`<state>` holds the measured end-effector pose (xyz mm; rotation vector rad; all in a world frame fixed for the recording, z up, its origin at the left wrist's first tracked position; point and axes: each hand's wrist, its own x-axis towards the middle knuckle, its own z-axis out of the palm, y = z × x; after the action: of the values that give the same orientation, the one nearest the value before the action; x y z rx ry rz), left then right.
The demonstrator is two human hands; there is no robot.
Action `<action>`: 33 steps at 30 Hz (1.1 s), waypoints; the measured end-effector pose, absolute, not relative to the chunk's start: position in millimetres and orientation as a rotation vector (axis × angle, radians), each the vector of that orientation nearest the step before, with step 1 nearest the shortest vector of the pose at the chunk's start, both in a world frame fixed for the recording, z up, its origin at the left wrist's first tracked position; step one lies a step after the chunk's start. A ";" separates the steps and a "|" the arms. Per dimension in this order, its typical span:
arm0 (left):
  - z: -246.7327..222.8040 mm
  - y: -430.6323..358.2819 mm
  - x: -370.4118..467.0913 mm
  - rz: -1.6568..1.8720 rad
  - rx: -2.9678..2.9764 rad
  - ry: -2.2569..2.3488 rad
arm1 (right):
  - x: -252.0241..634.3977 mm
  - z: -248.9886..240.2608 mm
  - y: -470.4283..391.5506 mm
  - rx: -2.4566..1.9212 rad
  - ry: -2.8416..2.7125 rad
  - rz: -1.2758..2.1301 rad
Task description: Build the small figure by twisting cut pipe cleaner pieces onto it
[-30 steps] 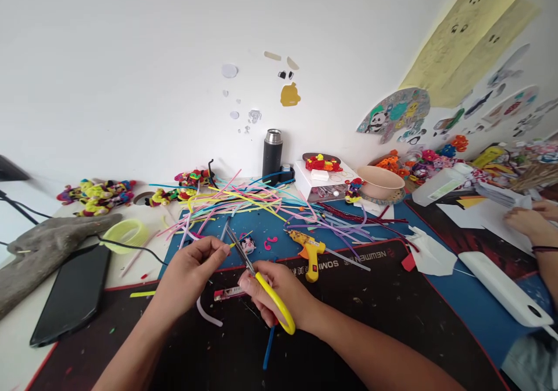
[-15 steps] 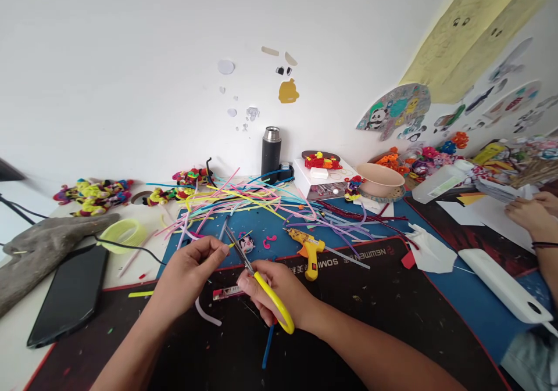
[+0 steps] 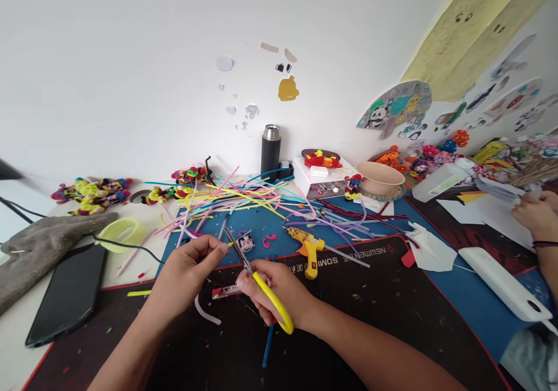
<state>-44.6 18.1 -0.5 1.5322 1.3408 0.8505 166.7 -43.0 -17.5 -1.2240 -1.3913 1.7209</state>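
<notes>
My right hand (image 3: 272,292) is closed around the yellow-handled scissors (image 3: 274,304), whose blades point up and to the left. Left of the blades, my left hand (image 3: 192,269) pinches a small yellow piece (image 3: 230,244) between thumb and finger; its tip is close to the blades. Below the hands, a red lighter (image 3: 224,291) lies on the black mat (image 3: 357,344). A lilac strip (image 3: 206,313) curves under my left hand, and a blue strip (image 3: 268,347) sticks out below my right hand. Just behind the blades is a small black-and-white round item (image 3: 246,241).
Coloured pipe cleaners (image 3: 244,196) spread across the back. A yellow glue gun (image 3: 310,251) lies to the right of my hands, a black phone (image 3: 70,292) to the left. Behind stands a black bottle (image 3: 271,155). Another person's hand (image 3: 534,214) holds papers at far right.
My hands and the scissors have hardly moved. The view has shifted slightly, and the other person's hand at the far right has moved a little to the right.
</notes>
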 end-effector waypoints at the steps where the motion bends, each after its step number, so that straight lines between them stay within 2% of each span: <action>1: -0.7 18.3 -44.8 0.850 1.536 1.338 | 166.8 -17.5 -43.1 -1.226 -1.391 1.721; 33: -1.2 18.5 -43.6 0.788 1.532 1.356 | 164.4 -24.8 -42.6 -1.235 -1.293 1.792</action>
<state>-43.6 18.5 -1.2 1.5315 1.3558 0.7878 164.4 -42.6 -24.8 -1.2348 -1.2926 1.7924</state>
